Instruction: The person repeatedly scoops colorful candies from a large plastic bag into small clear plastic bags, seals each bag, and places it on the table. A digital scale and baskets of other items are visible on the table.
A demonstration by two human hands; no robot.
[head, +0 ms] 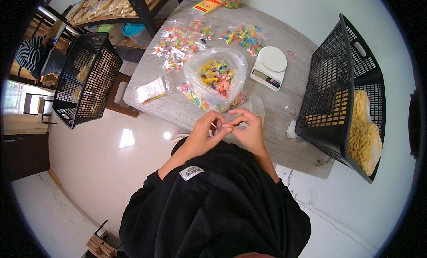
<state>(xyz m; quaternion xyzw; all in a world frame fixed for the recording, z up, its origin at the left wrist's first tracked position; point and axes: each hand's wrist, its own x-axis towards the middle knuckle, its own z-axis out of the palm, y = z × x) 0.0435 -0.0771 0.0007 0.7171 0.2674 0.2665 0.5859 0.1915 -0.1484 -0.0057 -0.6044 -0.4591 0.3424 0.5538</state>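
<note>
My left hand (207,130) and my right hand (249,130) meet at the table's near edge, thumbs and fingertips pinched close together. Whether something thin or clear is between them is too small to tell. Just beyond them stands a large clear plastic bag (193,71), its mouth spread wide. Colourful wrapped candies (218,79) fill its bottom. Beside my right hand is a translucent plastic item (257,106), partly hidden. A stack of flat clear packets (150,90) lies left of the big bag.
Filled candy packets (181,41) spread over the table's far left, more (243,37) at the back centre. A white digital scale (271,66) stands right of the bag. A black plastic crate (328,81) with bagged snacks borders the right; another crate (87,79) is at left.
</note>
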